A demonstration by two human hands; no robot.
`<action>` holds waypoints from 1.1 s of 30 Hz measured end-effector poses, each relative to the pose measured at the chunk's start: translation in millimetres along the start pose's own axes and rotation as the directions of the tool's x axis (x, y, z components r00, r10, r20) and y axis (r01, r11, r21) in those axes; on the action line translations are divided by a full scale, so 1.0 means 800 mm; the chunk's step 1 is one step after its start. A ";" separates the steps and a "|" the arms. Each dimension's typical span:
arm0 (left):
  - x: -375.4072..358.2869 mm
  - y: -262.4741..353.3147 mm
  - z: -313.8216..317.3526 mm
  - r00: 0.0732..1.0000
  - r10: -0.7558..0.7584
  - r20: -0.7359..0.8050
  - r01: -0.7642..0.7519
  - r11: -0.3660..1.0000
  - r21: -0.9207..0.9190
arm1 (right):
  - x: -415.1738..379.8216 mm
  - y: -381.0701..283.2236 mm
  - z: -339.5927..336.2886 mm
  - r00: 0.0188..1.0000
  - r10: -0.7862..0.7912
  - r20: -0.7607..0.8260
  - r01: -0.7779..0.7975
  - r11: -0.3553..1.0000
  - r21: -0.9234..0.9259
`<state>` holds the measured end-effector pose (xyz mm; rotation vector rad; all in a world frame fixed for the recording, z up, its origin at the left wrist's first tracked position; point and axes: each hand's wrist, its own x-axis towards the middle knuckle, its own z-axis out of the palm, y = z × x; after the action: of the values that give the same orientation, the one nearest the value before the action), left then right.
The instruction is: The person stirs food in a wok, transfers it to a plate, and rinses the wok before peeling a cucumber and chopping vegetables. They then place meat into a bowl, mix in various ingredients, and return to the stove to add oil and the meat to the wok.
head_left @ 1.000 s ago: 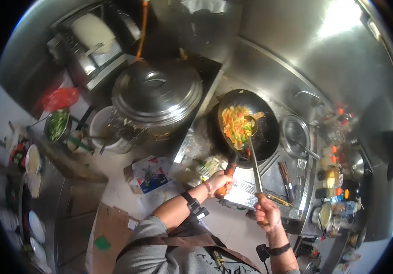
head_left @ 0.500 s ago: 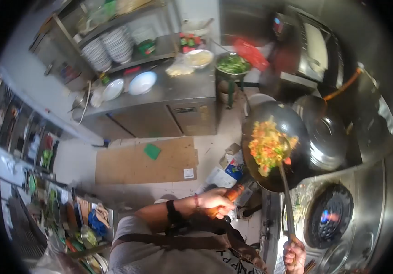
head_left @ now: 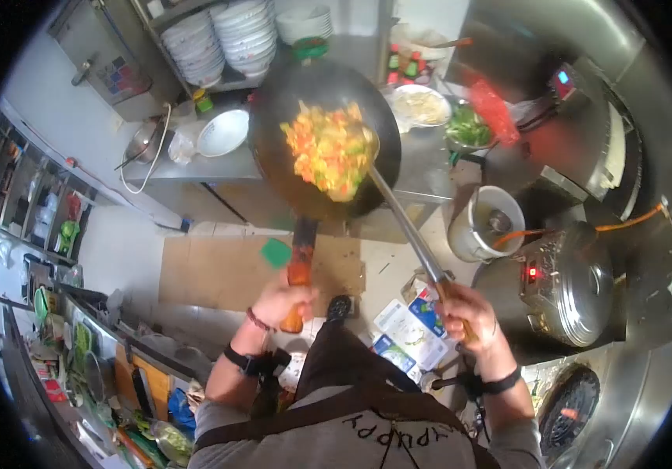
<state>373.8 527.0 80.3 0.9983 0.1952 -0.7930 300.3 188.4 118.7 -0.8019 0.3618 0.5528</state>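
Observation:
My left hand (head_left: 283, 305) is closed around the orange-brown wooden handle of a dark wok (head_left: 272, 168), held out in front of me over the counter's edge. Chopped food in orange, yellow and green (head_left: 324, 148) lies in the wok. My right hand (head_left: 467, 314) grips the wooden end of a long metal ladle (head_left: 410, 227). The ladle's bowl rests at the right side of the food, partly hidden by it. A white plate (head_left: 223, 134) sits on the counter just left of the wok.
The steel counter (head_left: 422, 160) carries a bowl of pale food (head_left: 422, 105) and a pot of greens (head_left: 467, 127). Stacked plates (head_left: 246, 35) stand on the shelf. A white bucket (head_left: 486, 223), a large lidded pot (head_left: 578, 289) and a stove burner (head_left: 570, 410) are to the right.
I have turned from the stove toward the counter. The wok, with its food, has swung left with my left hand, and the ladle in my right hand has come along.

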 end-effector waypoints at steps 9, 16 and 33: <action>0.066 0.139 -0.118 0.966 0.236 -0.108 -0.220 0.965 0.142 | 0.178 -0.030 0.111 0.953 -0.282 -0.114 0.074 0.578 -0.813; 0.104 0.184 -0.136 0.942 0.304 -0.141 -0.303 0.953 0.027 | 0.233 -0.020 0.111 0.870 -0.489 -0.061 0.020 0.158 -0.987; 0.116 0.203 -0.151 0.907 0.397 -0.142 -0.392 0.918 0.061 | 0.334 -0.090 0.122 0.713 -0.628 0.312 0.126 -0.323 -0.938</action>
<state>573.7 625.9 78.0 1.0846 0.1051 -0.3493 566.3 308.6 88.3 -2.5964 -0.2211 -0.2278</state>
